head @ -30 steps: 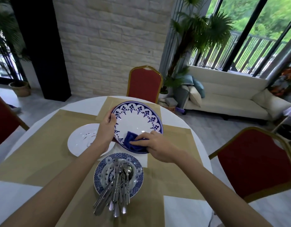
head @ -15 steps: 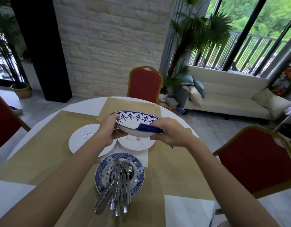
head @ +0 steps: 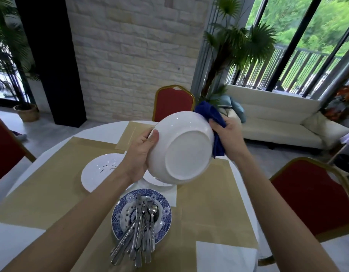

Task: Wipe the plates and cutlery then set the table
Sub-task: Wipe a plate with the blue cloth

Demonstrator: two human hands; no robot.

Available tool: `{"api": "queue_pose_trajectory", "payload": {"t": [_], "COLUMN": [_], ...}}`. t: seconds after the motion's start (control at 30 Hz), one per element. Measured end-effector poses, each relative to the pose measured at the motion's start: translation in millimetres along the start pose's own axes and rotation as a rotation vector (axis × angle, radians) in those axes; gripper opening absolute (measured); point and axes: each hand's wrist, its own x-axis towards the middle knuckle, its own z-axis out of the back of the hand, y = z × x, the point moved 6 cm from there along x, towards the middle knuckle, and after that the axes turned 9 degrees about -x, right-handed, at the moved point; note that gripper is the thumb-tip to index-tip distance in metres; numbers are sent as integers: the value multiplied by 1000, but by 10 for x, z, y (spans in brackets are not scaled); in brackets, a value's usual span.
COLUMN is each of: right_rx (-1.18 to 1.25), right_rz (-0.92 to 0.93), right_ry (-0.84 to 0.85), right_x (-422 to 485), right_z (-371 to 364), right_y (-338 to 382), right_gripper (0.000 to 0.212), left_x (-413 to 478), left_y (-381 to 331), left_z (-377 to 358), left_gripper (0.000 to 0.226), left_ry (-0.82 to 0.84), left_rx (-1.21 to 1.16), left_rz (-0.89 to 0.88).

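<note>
A person's two bare arms reached forward over a round white table (head: 103, 132) laid with tan placemats (head: 52, 183). Both hands held a large plate (head: 181, 148) up in the air above the table's middle, tilted so that its plain white underside and foot ring faced the camera.

The left hand (head: 139, 154) gripped the plate's left edge. Its thumb lay flat on the underside near the rim, and its fingers were hidden behind the plate. The wrist was bent back and the forearm ran down to the lower left.

The right hand (head: 230, 138) was closed around a bunched dark blue cloth (head: 209, 114), pressing it against the plate's right edge. Part of the cloth stuck up above the hand and part hung below it.

On the table under the raised plate sat a white plate (head: 156, 179), mostly hidden. Just to its left lay another white plate (head: 99, 171) with small dark marks. Nearer the person, a blue patterned plate (head: 120, 216) carried a pile of silver cutlery (head: 140, 238), the handles hanging over its near rim.

A red chair (head: 173, 103) with a gold frame stood at the far side of the table, and a cream sofa (head: 277, 118) stood by the windows on the right.
</note>
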Motion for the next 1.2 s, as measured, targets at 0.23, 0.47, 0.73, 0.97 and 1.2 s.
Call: {"api": "queue_pose_trajectory", "payload": {"t": [0.23, 0.47, 0.73, 0.97, 1.2], "right_rx": [-805, -644, -512, -320, -637], "right_rz": [585, 127, 284, -176, 434], "right_ry": [-274, -390, -198, -260, -139], "right_x": [-478, -283, -247, -549, -745], "right_z": [-592, -431, -577, -434, -897], "right_y": [215, 161, 102, -739, -319], "right_gripper": [43, 48, 41, 41, 44], "left_x": [82, 103, 92, 133, 144], "left_y": [184, 190, 304, 373, 442], "left_z": [-75, -114, -43, 144, 156], "left_gripper": [27, 24, 28, 29, 46], "left_ry": [-67, -50, -94, -287, -262], "left_rx": [-134, -32, -33, -220, -214], "left_rz": [24, 34, 22, 93, 170]}}
